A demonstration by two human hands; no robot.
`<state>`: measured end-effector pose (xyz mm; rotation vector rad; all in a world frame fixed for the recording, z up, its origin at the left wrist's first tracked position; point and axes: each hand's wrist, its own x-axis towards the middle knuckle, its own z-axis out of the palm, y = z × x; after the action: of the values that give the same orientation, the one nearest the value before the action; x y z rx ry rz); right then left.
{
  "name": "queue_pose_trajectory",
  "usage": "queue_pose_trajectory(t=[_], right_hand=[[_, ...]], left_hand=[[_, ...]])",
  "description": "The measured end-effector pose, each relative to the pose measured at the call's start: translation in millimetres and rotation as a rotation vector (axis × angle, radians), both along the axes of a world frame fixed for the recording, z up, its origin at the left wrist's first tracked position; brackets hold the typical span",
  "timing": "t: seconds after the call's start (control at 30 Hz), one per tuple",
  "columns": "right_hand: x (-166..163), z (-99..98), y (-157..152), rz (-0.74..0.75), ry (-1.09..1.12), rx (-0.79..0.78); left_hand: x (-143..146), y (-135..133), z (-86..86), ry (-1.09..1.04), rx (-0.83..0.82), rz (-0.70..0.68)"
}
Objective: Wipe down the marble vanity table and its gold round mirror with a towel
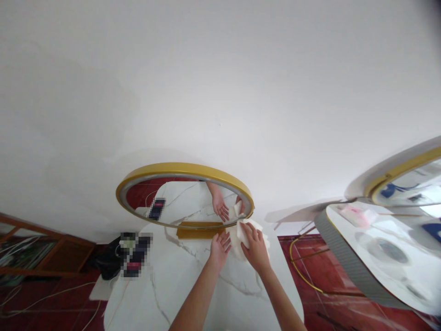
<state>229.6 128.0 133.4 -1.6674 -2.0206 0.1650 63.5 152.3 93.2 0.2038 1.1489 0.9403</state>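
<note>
A round mirror (182, 202) with a gold frame stands on a gold base (196, 233) on the white marbled tabletop (186, 280). My right hand (255, 246) presses a crumpled white cloth or tissue (237, 243) near the mirror's lower right edge; which of the two it is I cannot tell. Beside it, my left hand (219, 250) is held with its fingers apart and nothing in it, close to the base's right end. Both hands and the white piece are reflected in the glass.
At the left edge of the tabletop lies a pixelated dark item (138, 255), with a black bag (108, 257) behind it. Cables cross the red floor (51, 299). To the right stand another white table (382, 271) and a second gold-framed mirror (409, 181).
</note>
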Motion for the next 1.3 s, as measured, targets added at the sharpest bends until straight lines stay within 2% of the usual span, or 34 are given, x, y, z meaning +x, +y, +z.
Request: queue_pose_trajectory(t=[0.17, 0.27, 0.33, 0.47, 0.53, 0.6, 0.67, 0.73, 0.93, 1.1, 1.3], right_hand=[[-23.7, -59.6, -32.4, 0.018, -0.023, -0.207], [-39.4, -90.5, -57.2, -0.006, -0.083, -0.291], [-49.4, -105.7, -73.0, -0.033, -0.143, -0.269], [-69.3, -119.8, -93.2, -0.123, -0.239, -0.09], [-79.2, -121.1, -95.4, -0.195, -0.253, -0.024], [-87.5, -121.9, -93.8, -0.261, -0.252, -0.008], [-93.0, -124.4, -90.9, -0.306, -0.242, -0.021], [-95.0, -129.1, -88.6, -0.329, -0.222, -0.032], [-89.4, -143.1, -86.2, -0.328, -0.141, 0.018], [-89.6, -144.7, -71.6, -0.302, -0.044, 0.075], [-97.6, -144.4, -25.5, -0.265, 0.039, 0.081]], left_hand=[[-51.1, -24.2, -31.4, 0.352, -0.009, -0.009], [-95.5, -40.1, -46.2, 0.601, 0.078, 0.025], [-126.3, -50.2, -51.9, 0.743, 0.176, 0.042], [-180.2, -61.2, -57.6, 0.909, 0.363, 0.026], [-200.1, -59.5, -61.3, 1.04, 0.49, -0.048], [-214.8, -54.4, -67.0, 1.255, 0.646, -0.182], [-224.3, -48.7, -74.0, 1.465, 0.765, -0.335], [-229.3, -44.8, -80.6, 1.581, 0.802, -0.437], [-229.8, -43.4, -87.9, 1.676, 0.824, -0.598], [-230.0, -42.5, -92.8, 1.721, 0.793, -0.555], [-232.9, -40.0, -102.9, 1.762, 0.799, -0.514]])
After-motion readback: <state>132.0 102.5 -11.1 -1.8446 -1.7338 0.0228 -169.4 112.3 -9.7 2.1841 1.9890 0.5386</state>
